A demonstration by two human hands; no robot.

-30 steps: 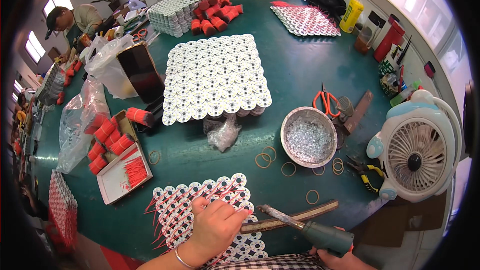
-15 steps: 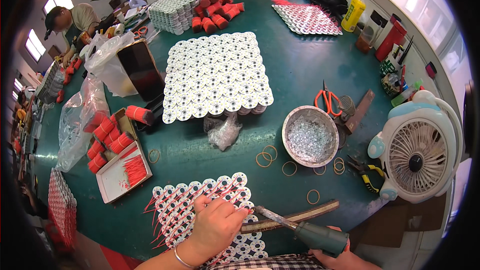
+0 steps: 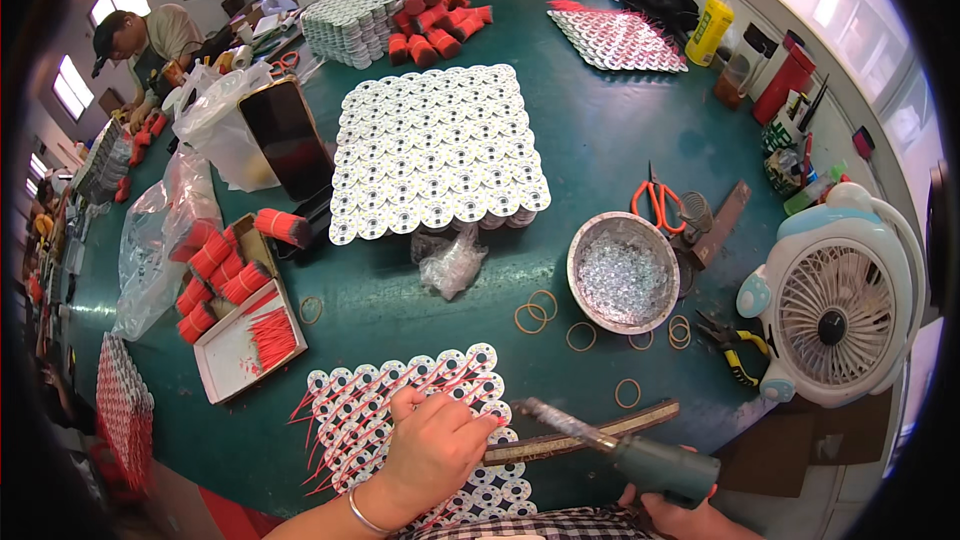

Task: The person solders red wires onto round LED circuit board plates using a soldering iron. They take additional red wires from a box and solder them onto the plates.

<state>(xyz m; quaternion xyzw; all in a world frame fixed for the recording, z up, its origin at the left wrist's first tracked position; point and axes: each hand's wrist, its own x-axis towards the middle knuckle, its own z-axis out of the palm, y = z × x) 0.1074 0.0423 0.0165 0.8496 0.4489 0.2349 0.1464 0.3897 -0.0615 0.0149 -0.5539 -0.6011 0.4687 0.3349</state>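
A panel of round white circuit boards [image 3: 343, 382] lies at the near edge, with thin red wires [image 3: 318, 465] running slantwise across it. My left hand [image 3: 432, 452] rests over the panel, thumb and fingers pinched on a red wire whose end shows at the fingertips by the right-hand column. In my right hand [image 3: 672, 516] is a green-bodied soldering gun [image 3: 662, 468]. Its metal tip points left and stands a little apart from the left fingertips. A curved, worn strip [image 3: 560, 443] lies beneath the gun's barrel.
Beyond the panel stands a stack of white board panels [image 3: 435, 150]. Left of it are a phone [image 3: 285, 138] and a box [image 3: 225, 360] of red wires. At right are a bowl of small clear pieces [image 3: 625, 275], scissors [image 3: 657, 202], pliers [image 3: 742, 348] and a fan [image 3: 830, 305]. Other people work farther off.
The soldering gun has moved right and slightly down, its tip drawing away from the left fingertips. My left hand has barely moved and keeps its pinch.
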